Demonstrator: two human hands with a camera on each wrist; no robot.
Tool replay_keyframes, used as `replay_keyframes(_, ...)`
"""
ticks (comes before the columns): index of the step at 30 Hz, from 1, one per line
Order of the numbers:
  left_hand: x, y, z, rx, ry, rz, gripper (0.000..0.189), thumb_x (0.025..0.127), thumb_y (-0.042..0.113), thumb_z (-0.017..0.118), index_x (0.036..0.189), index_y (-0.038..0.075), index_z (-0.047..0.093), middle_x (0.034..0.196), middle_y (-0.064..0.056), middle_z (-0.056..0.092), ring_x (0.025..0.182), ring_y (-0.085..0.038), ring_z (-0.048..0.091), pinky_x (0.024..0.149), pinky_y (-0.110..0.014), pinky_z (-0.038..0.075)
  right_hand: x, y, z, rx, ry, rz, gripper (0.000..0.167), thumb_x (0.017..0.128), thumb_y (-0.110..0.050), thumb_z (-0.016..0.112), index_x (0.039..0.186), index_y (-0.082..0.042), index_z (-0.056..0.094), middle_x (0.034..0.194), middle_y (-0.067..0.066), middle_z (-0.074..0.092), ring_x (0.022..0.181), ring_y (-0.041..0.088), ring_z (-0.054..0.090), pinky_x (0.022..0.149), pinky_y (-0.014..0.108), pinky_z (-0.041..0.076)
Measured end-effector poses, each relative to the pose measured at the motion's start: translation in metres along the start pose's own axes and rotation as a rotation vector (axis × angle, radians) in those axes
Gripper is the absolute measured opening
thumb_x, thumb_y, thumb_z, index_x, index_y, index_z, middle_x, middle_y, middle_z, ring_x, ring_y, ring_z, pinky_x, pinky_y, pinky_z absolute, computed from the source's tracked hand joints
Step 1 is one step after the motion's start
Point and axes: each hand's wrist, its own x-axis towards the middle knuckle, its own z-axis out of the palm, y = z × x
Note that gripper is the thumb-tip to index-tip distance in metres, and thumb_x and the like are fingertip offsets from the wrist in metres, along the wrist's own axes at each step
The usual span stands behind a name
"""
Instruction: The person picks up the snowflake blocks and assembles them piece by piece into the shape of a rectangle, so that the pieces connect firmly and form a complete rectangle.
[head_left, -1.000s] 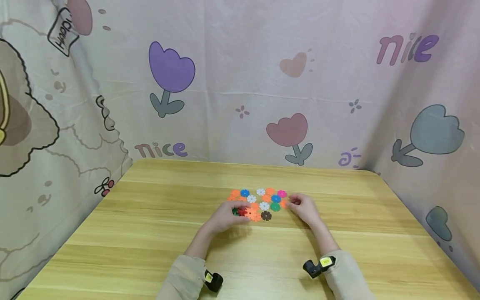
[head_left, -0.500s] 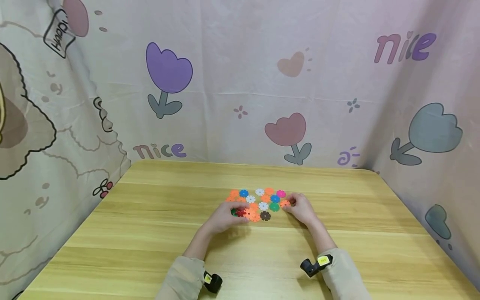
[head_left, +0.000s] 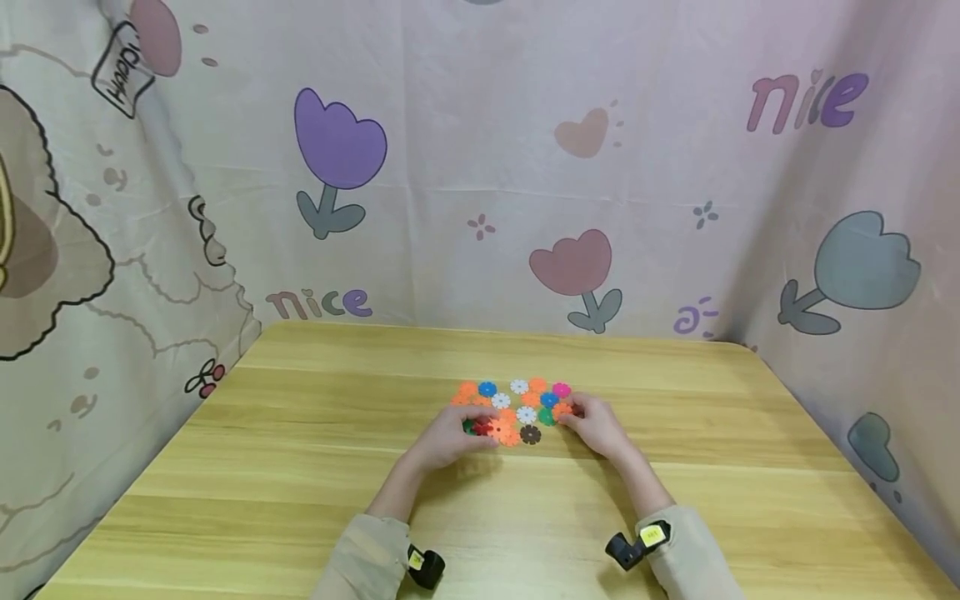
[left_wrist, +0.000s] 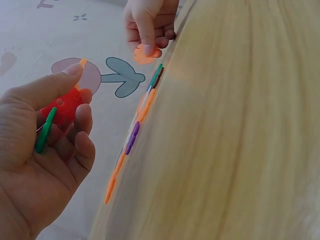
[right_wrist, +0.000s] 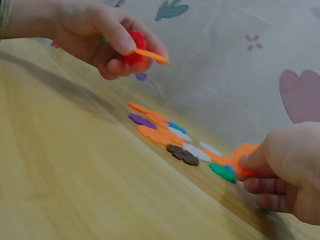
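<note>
My left hand (head_left: 446, 433) pinches a small joined piece of notched, flower-shaped plastic discs above the table. In the left wrist view its red disc (left_wrist: 67, 107) and green disc (left_wrist: 45, 131) show between thumb and fingers. An orange disc (right_wrist: 152, 56) of the same piece sticks out past the fingertips in the right wrist view. With thumb and fingers, my right hand (head_left: 602, 427) pinches a single orange disc (right_wrist: 245, 156), tilted up at the right end of the loose discs. A green disc (right_wrist: 223, 172) lies close beside that hand.
Loose discs lie flat on the wooden table (head_left: 315, 467) between and beyond the hands, among them a brown disc (head_left: 530, 434), a pink disc (head_left: 561, 390), a white disc (head_left: 519, 387) and a purple disc (right_wrist: 142, 120). A patterned curtain (head_left: 450, 125) hangs behind the table.
My right hand has moved slightly left onto the orange disc at the right end of the loose discs and now pinches it. The left hand stays almost still with its joined discs.
</note>
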Motion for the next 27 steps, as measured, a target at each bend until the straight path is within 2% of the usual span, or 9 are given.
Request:
replay_keyframes(5,0.0,-0.001,0.0,0.002,-0.007,-0.01,0.042,0.081,0.018,0.071,0.121,0.006,0.061,0.105,-0.004,0.06,0.089,-0.018,0.052,0.076,-0.034,0.046,-0.006,-0.011,0.005,0.183,-0.081,-0.046,0.007,0.09,-0.005,0.059,0.094,0.0,0.059,0.069,0.007,0.061,0.06,0.016,0.054,0.053,0.024,0.044)
replay_keyframes(7,0.0,-0.001,0.0,-0.002,-0.005,-0.01,0.042,0.081,0.019,0.072,0.12,0.006,0.061,0.106,-0.005,0.06,0.089,-0.018,0.052,0.076,-0.033,0.046,-0.009,-0.016,0.007,0.216,-0.11,-0.068,0.008,0.091,-0.006,0.058,0.096,0.0,0.058,0.069,0.009,0.061,0.059,0.017,0.054,0.05,0.022,0.043)
replay_keyframes(13,-0.001,0.0,-0.001,-0.007,0.008,-0.015,0.04,0.082,0.016,0.071,0.119,0.004,0.062,0.107,-0.007,0.06,0.089,-0.017,0.052,0.076,-0.032,0.046,-0.017,-0.028,0.011,0.197,-0.172,-0.159,0.011,0.093,-0.008,0.054,0.102,-0.002,0.055,0.069,0.011,0.057,0.059,0.017,0.051,0.049,0.021,0.041)
replay_keyframes(16,-0.004,0.009,-0.001,-0.001,0.01,-0.009,0.038,0.083,0.01,0.069,0.118,0.0,0.061,0.107,-0.011,0.061,0.088,-0.018,0.052,0.075,-0.033,0.046,-0.02,-0.033,0.013,0.181,-0.173,-0.198,0.013,0.095,-0.009,0.051,0.105,-0.002,0.055,0.071,0.011,0.058,0.062,0.019,0.054,0.051,0.022,0.044)
replay_keyframes(22,-0.013,0.035,-0.004,0.006,-0.005,0.002,0.035,0.084,0.006,0.067,0.116,-0.006,0.06,0.107,-0.014,0.061,0.09,-0.019,0.052,0.077,-0.034,0.046,-0.023,-0.042,0.018,0.11,-0.169,-0.285,0.007,0.095,-0.012,0.053,0.091,-0.007,0.057,0.069,0.004,0.056,0.058,0.009,0.046,0.051,0.022,0.04)
replay_keyframes(27,-0.015,0.04,-0.005,0.012,-0.001,0.003,0.035,0.084,0.006,0.066,0.116,-0.006,0.06,0.109,-0.015,0.061,0.092,-0.02,0.053,0.078,-0.035,0.046,-0.025,-0.047,0.019,0.1,-0.145,-0.326,0.009,0.093,-0.012,0.056,0.085,-0.008,0.059,0.065,-0.006,0.048,0.056,0.005,0.041,0.05,0.022,0.037)
